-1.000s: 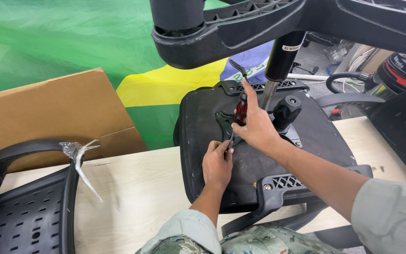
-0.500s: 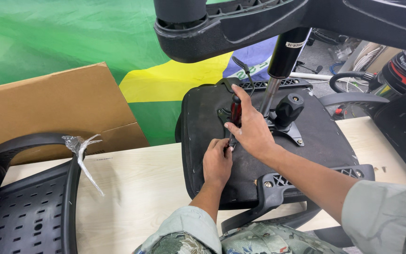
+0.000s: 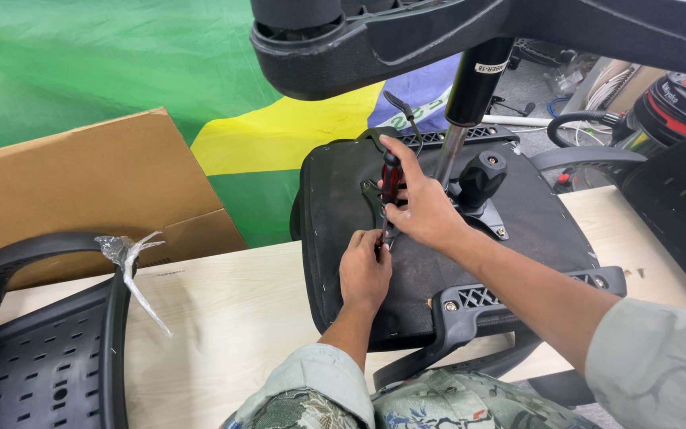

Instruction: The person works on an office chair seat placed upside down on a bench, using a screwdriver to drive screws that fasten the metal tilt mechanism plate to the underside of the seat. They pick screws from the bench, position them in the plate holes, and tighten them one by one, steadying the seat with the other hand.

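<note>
Little has moved: both hands stay at the upturned black seat base (image 3: 430, 262) on the bench (image 3: 224, 318). Left hand (image 3: 364, 272) pinches the tip; right hand (image 3: 418, 208) grips the red-handled screwdriver (image 3: 389, 191) upright. A cardboard box (image 3: 89, 183) sits far left, contents hidden.

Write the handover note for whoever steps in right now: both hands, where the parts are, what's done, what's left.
Right hand: gripping the red-handled screwdriver, held upright over the metal bracket on the upturned chair seat.
Left hand: on the seat, fingers steadying the screwdriver tip.
Seat lies underside up on the wooden table; gas cylinder and wheel base already stand in the mechanism. Armrest bracket looks bolted on the near side.
Mesh backrest lies apart at left, not attached.
Left: the screw in hand; whether it is tight cannot be told.
</note>
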